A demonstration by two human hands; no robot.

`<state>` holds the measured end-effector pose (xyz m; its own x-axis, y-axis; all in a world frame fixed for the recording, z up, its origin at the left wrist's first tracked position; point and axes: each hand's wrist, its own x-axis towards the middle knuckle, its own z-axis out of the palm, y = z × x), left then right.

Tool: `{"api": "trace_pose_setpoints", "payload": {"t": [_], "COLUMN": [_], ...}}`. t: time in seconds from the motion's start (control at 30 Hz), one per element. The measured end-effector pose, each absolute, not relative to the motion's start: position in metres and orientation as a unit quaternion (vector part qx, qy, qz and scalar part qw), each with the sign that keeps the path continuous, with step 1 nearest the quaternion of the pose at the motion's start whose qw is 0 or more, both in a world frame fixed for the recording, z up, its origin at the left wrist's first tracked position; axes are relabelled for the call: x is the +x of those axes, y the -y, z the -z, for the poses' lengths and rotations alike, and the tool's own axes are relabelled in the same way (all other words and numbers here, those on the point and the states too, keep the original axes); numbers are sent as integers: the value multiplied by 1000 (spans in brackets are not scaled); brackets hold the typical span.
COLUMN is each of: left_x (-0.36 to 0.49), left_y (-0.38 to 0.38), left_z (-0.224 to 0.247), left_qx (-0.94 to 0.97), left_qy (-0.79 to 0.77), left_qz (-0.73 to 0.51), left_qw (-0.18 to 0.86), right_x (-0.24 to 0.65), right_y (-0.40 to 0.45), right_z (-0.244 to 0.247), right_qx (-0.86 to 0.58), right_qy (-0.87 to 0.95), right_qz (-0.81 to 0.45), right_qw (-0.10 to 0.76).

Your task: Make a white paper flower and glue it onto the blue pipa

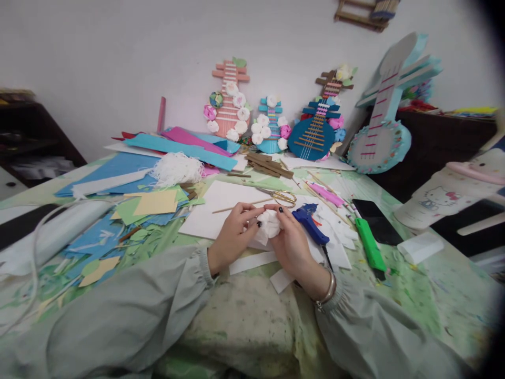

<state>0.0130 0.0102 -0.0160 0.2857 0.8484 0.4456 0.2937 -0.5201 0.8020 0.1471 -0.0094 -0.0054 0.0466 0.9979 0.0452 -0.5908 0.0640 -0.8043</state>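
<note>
A crumpled white paper flower (pixel 269 225) is held between both hands above the near part of the table. My left hand (pixel 233 234) pinches its left side, fingers bent round the paper. From the right, my right hand (pixel 292 243) grips it, thumb and fingertips against the folds. Behind the hands lie gold-handled scissors (pixel 284 198) and a thin wooden stick (pixel 229 208) on white sheets (pixel 205 216). A blue glue gun (pixel 311 225) rests just right of my right hand.
Coloured paper scraps (pixel 155 202) and white string (pixel 177 168) lie left. On the right are a green cutter (pixel 370 245), a black phone (pixel 376 221) and a large cup (pixel 442 195). Decorated paper instruments (pixel 311 138) lean against the wall.
</note>
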Motion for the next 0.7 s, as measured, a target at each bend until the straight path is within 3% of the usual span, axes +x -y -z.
{"api": "trace_pose_setpoints", "payload": {"t": [0.5,0.7], "left_x": [9,8], "left_y": [-4,-4], "left_z": [7,7], "left_qx": [802,810], "left_qy": [-309,-292], "left_qz": [-511,-505], "left_qw": [-12,-60], "right_x": [148,148], "right_y": [12,12], "right_z": [7,7], "right_qx": [-326,-316], "right_qy": [373,382], "right_qz": [-594,-602], "right_qw": [634,626]}}
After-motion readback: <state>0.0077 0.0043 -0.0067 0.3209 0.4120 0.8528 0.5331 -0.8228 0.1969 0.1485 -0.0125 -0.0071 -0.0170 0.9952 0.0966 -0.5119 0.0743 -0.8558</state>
